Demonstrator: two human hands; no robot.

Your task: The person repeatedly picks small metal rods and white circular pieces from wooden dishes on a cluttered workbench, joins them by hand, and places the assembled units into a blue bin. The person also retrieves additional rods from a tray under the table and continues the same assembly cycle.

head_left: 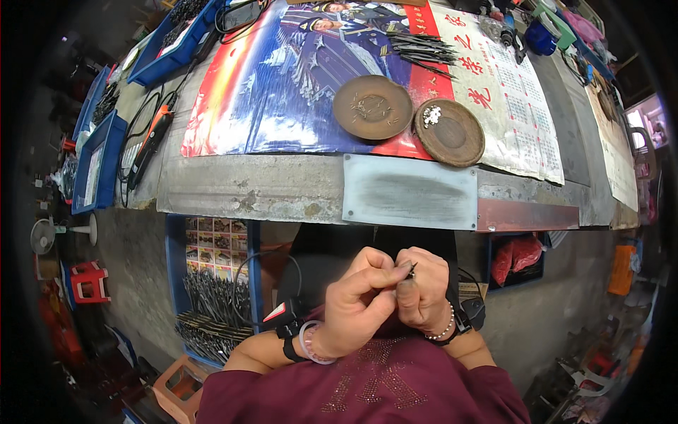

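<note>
Over my lap, just in front of the table edge, my two hands meet with fingertips closed together. My left hand (361, 297) pinches with thumb and forefinger at a small dark thin piece (412, 270). The same piece sticks out of the closed fingers of my right hand (425, 286); most of it is hidden, so its kind cannot be made out. On the table lie a brown round dish (346, 116) with several tiny thin bits in it and a second brown dish (459, 145) holding small white pieces. Behind them is a bundle of thin black strips (424, 49).
A printed poster (247, 106) covers much of the table. A pale worn plate (409, 191) is fixed at its front edge. Blue trays (99, 166) stand at the left, near an orange-black corded tool (152, 141). Below, a blue crate (256, 283) holds many dark thin strips.
</note>
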